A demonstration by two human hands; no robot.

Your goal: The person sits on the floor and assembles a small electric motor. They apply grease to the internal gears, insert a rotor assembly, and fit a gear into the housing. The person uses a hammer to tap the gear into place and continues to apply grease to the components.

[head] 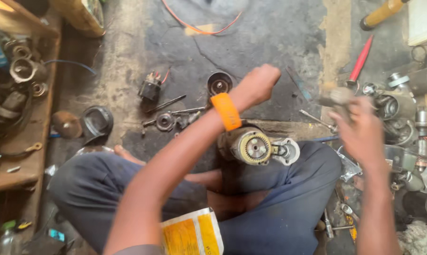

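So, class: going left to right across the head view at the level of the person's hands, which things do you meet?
Wooden shelf → round cap → small black part with wires → left hand → right hand → pile of metal parts.

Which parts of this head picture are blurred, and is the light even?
In the head view, the right hand and the small metal part it holds are smeared by motion; the left hand is slightly soft; the motor assembly on the lap is sharp; light is soft daylight, brighter on the floor above, without glare.
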